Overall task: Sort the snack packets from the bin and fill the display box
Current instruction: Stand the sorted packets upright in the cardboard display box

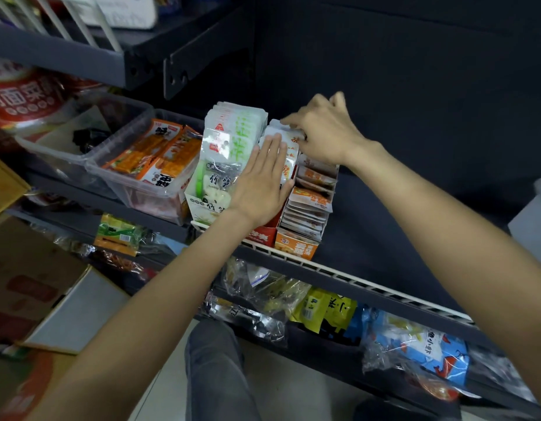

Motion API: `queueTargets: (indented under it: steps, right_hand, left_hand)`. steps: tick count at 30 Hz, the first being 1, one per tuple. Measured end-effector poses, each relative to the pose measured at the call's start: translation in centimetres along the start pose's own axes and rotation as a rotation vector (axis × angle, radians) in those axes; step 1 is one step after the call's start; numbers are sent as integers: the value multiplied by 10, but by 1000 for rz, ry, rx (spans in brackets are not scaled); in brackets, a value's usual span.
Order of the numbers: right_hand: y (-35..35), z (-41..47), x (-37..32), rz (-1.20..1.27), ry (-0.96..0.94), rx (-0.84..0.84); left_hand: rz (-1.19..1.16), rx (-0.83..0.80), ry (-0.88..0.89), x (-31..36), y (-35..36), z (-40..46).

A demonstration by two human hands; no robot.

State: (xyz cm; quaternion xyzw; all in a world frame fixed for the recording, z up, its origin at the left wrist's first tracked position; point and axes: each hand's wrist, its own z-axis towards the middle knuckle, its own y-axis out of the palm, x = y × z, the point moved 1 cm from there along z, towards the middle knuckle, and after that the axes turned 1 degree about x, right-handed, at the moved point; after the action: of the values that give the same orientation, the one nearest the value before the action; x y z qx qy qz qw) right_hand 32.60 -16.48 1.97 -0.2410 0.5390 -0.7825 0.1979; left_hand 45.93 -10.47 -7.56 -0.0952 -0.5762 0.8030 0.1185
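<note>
Snack packets (289,147), white with red print, stand on edge in the red display box (264,233), which sits on the dark shelf (369,238) between the green-and-white bamboo-shoot box (208,189) to its left and the orange display box (296,246) to its right.

The step in hand looks like seating and squaring the row inside the red display box. To do it well, the flat palm should hold the front of the stack upright while the other hand tucks the rear packets down, so none ride up or spill into the orange display box beside it. Pressure ought to stay light, since the thin pouches would likely buckle.

The left hand (260,183) lies flat against the front of the packets, fingers straight and together, pointing up and away from the person, with the forearm reaching in from below left of the red box. The right hand (322,132) comes from the right, wrist bent, its fingers curled and pinching the top edges of the rear packets. The two hands sit close, with only the packets between them.

A clear bin (126,180) of orange packets stands left of the bamboo-shoot box.
</note>
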Motion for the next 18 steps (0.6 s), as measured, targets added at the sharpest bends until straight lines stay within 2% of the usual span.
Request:
queueTargets:
  steps: [2, 7, 13, 18]
  right_hand:
    - [-4, -3, 2, 27, -1, 75]
    - [15, -15, -2, -87, -117, -52]
    - [7, -12, 9, 169, 105, 29]
    - [12, -4, 1, 18, 24, -92]
  left_hand:
    - [-37, 5, 21, -1, 2, 0]
    - [-242, 166, 46, -2, -11, -14]
    - [-294, 309, 74, 7, -19, -29]
    - [-263, 368, -43, -4, -25, -52]
